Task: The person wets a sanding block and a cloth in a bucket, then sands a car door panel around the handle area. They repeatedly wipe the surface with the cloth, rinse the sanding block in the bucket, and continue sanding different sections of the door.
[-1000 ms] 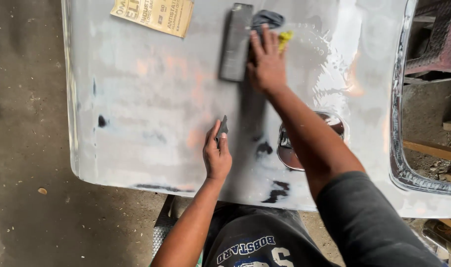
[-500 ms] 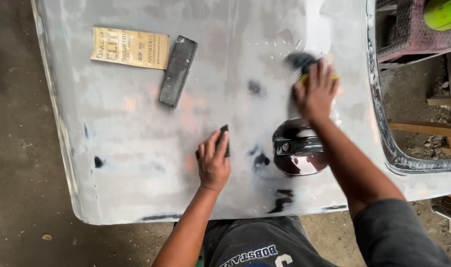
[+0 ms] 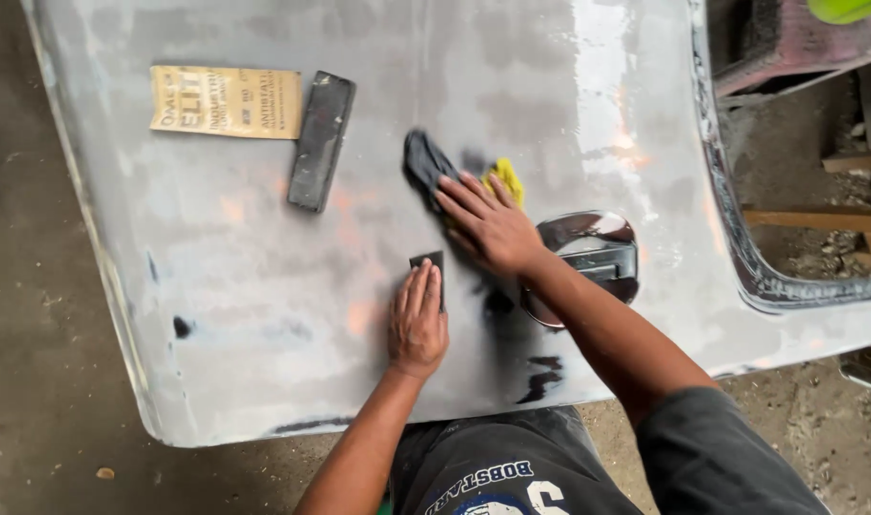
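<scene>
The left hand [image 3: 418, 322] lay flat, fingers together, pressing a small dark rectangular sanding piece [image 3: 429, 264] against the grey primed car door panel [image 3: 245, 238]; only the top edge of that piece showed beyond the fingertips, so it was pinned under the palm rather than clenched. Just to the right and above, the right hand [image 3: 488, 224] was spread open with fingers splayed, pressing a dark crumpled cloth [image 3: 424, 164] with a yellow patch [image 3: 505, 178] down onto the panel, not gripping it in a fist. The two hands were near each other, close to the middle of the panel. A shiny chrome door handle recess [image 3: 588, 250] sat just right of the right wrist. Dark wet smears [image 3: 540, 374] marked the panel below the hands. Farther left, a long dark rubber sanding block [image 3: 321, 140] lay apart from both hands, and a tan rectangular sheet of sandpaper [image 3: 226, 101] lay just beside it. The panel's black-trimmed window edge [image 3: 741, 257] ran along the right, above dirt ground [image 3: 35, 401].
</scene>
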